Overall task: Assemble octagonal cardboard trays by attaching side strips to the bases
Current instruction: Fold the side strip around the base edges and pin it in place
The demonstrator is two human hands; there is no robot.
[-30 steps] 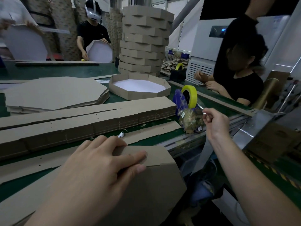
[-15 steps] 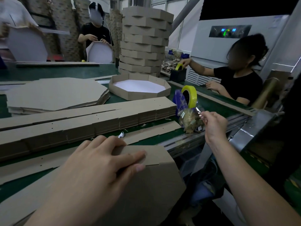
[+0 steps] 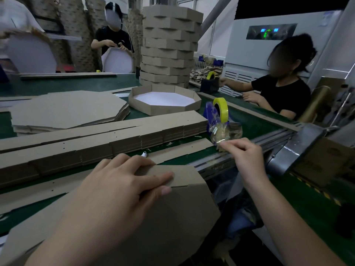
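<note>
A brown octagonal cardboard base point(image 3: 172, 214) stands tilted against the table's near edge, with a side strip folded along its top. My left hand point(image 3: 123, 187) presses flat on that top edge, fingers spread. My right hand point(image 3: 244, 152) pinches a piece of clear tape point(image 3: 223, 140) pulled from the blue dispenser with the yellow roll point(image 3: 221, 109). A loose side strip point(image 3: 180, 148) lies on the green table between both hands. Stacked side strips point(image 3: 107, 139) lie behind it.
A finished octagonal tray point(image 3: 194, 106) with white inside sits mid-table before a tall stack of trays point(image 3: 171, 45). A pile of flat octagon bases point(image 3: 67, 110) lies left. A seated person point(image 3: 282, 93) works at the right; two more stand at the far side.
My right hand has dropped lower and toward me, drawing a length of tape off the dispenser. My left hand stays pressed on the base. The seated person reaches to another dispenser.
</note>
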